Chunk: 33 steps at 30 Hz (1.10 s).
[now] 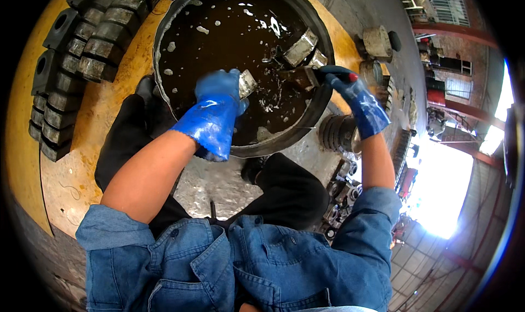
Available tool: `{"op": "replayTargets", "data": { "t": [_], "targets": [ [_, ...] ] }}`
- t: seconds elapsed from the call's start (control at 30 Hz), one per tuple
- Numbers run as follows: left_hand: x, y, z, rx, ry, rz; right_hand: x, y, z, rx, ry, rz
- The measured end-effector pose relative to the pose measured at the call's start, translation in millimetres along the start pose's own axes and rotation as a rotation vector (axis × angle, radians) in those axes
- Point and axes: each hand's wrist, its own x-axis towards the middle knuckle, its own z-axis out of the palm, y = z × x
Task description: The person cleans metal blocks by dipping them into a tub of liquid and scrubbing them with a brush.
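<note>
A wide round tub (162, 88) of dark brown liquid with foam patches stands before me. My left hand (219, 93), in a blue rubber glove, is closed on a metal block (248, 83) above the liquid; the glove hides part of it. My right hand (350, 90), also gloved, is closed around what looks like a flat brush (299, 77) with a red handle end. Its broad dark end points left, toward the block, low over the liquid. Another wet metal block (300, 47) rests at the tub's far right side, with a smaller metal piece (318, 59) beside it.
Rows of stacked metal blocks (104, 49) stand on a yellow surface (90, 112) to the left. Right of the tub are a ribbed round metal stack (338, 133) and a larger cylindrical part (377, 43). My legs straddle the tub's near side.
</note>
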Motion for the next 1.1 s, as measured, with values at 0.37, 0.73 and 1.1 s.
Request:
{"op": "replayTargets", "data": {
  "t": [0.37,0.73,1.1],
  "targets": [
    [-1.6,-1.6,8.9,0.008,0.074,0.002,63.6,35.4,-60.9,-0.173,0.294,-0.031],
    [5.0,-2.0,1.1,0.002,-0.035,-0.019,-13.0,28.9,58.3,-0.262,0.435,-0.176],
    [3.0,-6.5,9.2,0.010,0.058,0.001,-15.4,39.7,152.6,-0.559,0.225,-0.396]
  ]
}}
